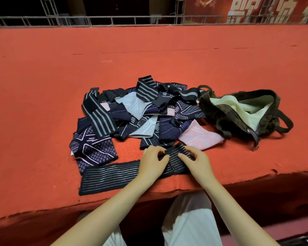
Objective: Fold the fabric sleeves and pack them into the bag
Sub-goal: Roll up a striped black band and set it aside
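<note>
Head view: my left hand and right hand pinch the folded-over right end of a long black striped sleeve lying on the red table. Beyond it sits the pile of sleeves, the open bag to its right.

A red felt-covered table runs to a grey metal railing along its far edge, below a red banner.

Warm, fairly dim indoor light falls evenly on the red surface, leaving soft shadows. The background beyond the railing is dark. Wide-angle distortion bows the edges; detail looks slightly soft throughout.
</note>
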Motion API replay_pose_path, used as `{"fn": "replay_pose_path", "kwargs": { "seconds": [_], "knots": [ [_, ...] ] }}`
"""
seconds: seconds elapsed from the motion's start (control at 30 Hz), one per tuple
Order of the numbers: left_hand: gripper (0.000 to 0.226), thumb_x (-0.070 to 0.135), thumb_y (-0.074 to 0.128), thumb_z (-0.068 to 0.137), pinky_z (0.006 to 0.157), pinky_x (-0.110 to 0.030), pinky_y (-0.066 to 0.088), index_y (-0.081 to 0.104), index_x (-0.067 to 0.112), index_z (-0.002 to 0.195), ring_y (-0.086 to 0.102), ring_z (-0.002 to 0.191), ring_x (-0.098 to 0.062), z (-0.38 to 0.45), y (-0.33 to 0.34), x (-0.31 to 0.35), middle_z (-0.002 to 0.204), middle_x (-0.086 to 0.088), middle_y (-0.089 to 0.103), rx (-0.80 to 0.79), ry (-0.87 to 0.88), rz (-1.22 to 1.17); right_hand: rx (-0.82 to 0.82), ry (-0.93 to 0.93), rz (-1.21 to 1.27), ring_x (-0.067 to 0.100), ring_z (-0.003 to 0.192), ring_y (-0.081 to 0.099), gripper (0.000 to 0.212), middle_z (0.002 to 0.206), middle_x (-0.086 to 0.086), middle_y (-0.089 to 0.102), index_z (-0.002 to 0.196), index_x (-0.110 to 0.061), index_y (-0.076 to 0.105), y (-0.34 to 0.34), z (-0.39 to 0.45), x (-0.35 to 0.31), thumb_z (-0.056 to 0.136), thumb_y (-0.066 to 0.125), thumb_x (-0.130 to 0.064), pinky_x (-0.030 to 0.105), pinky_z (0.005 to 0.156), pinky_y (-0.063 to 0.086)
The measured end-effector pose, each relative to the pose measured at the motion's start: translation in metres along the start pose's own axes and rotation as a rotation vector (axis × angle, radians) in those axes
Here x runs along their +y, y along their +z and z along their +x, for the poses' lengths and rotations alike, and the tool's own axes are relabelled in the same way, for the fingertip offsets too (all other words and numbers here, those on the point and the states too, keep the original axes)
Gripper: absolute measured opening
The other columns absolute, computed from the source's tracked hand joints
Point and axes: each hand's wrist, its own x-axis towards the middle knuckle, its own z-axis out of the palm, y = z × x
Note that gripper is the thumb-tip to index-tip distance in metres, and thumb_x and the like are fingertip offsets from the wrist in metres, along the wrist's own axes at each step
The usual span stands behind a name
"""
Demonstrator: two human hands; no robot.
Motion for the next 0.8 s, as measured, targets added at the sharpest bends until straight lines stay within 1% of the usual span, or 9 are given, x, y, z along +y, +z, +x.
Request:
{"fn": "replay_pose_path", "kwargs": {
  "seconds": [0.07,0.17,0.27,0.33,0.43,0.53,0.6,0.7,0.8],
  "knots": [
    [0.013,0.028,0.065,0.083,0.092,-0.033,0.040,0.062,0.021,0.093,0.053,0.099,-0.017,0.009,-0.003,-0.001,0.097,0.004,0.061,0.051,-0.007,-0.022,0.054,-0.057,-0.015,-0.004,0.078,0.059,0.014,0.087,-0.009,0.070,0.091,-0.019,0.068,0.004,0.011,-0.006,0.084,0.068,-0.007,0.012,0.076,0.045],
    [0.026,0.039,0.070,0.081,0.086,-0.032,0.044,0.057,0.019,0.092,0.056,0.094,-0.015,0.029,-0.015,0.003,0.095,0.005,0.062,0.031,-0.099,-0.131,0.144,-0.132,-0.031,-0.005,0.077,0.057,0.014,0.085,-0.012,0.067,0.091,-0.019,0.068,0.012,0.036,-0.020,0.084,0.067,-0.007,0.006,0.076,0.041],
    [0.033,0.044,0.070,0.080,0.081,-0.027,0.042,0.063,0.017,0.098,0.057,0.092,-0.012,0.050,-0.030,0.004,0.095,0.006,0.063,0.016,-0.193,-0.171,0.172,-0.167,-0.042,-0.001,0.081,0.058,0.011,0.087,-0.008,0.068,0.093,-0.016,0.070,0.020,0.065,-0.029,0.084,0.069,-0.011,0.006,0.077,0.041],
    [0.029,0.044,0.067,0.082,0.071,-0.022,0.040,0.068,0.016,0.090,0.059,0.084,-0.010,0.059,-0.036,-0.003,0.085,0.008,0.066,0.024,-0.191,-0.160,0.111,-0.138,0.061,-0.002,0.081,0.059,0.012,0.090,-0.005,0.068,0.093,-0.016,0.068,0.027,0.075,-0.027,0.084,0.068,-0.008,0.008,0.078,0.042],
    [0.025,0.037,0.066,0.085,0.055,-0.012,0.037,0.067,0.015,0.072,0.055,0.062,-0.001,0.061,-0.037,-0.017,0.065,0.009,0.064,0.034,-0.188,-0.235,-0.020,-0.063,0.277,-0.004,0.078,0.061,0.019,0.090,-0.004,0.069,0.093,-0.020,0.066,0.035,0.071,-0.012,0.084,0.067,-0.003,0.013,0.076,0.046],
    [0.024,0.032,0.067,0.085,0.055,-0.010,0.036,0.065,0.019,0.065,0.051,0.057,0.006,0.059,-0.035,-0.024,0.060,0.012,0.061,0.103,-0.185,-0.289,-0.050,-0.078,0.341,-0.001,0.081,0.062,0.026,0.092,-0.003,0.069,0.097,-0.020,0.065,0.037,0.065,0.001,0.084,0.066,0.003,0.016,0.077,0.048],
    [0.027,0.030,0.067,0.085,0.056,-0.012,0.035,0.062,0.023,0.060,0.051,0.055,0.007,0.059,-0.033,-0.026,0.057,0.014,0.059,0.124,-0.168,-0.271,-0.061,-0.137,0.282,-0.003,0.080,0.060,0.027,0.091,-0.006,0.068,0.096,-0.025,0.064,0.038,0.064,0.002,0.083,0.067,-0.001,0.014,0.077,0.047],
    [0.025,0.030,0.067,0.086,0.060,-0.016,0.037,0.065,0.024,0.062,0.053,0.059,0.005,0.060,-0.031,-0.029,0.061,0.013,0.063,0.153,-0.148,-0.257,-0.051,-0.201,0.215,0.000,0.086,0.061,0.019,0.093,-0.010,0.069,0.094,-0.030,0.066,0.042,0.061,0.002,0.081,0.065,-0.017,0.016,0.081,0.047],
    [0.022,0.029,0.064,0.088,0.061,-0.013,0.038,0.068,0.022,0.067,0.054,0.063,0.005,0.060,-0.029,-0.033,0.066,0.014,0.065,0.173,-0.133,-0.239,-0.032,-0.318,0.129,-0.003,0.086,0.059,0.016,0.091,-0.010,0.067,0.092,-0.030,0.065,0.046,0.057,0.000,0.086,0.063,-0.015,0.013,0.078,0.045]
  ]
}}
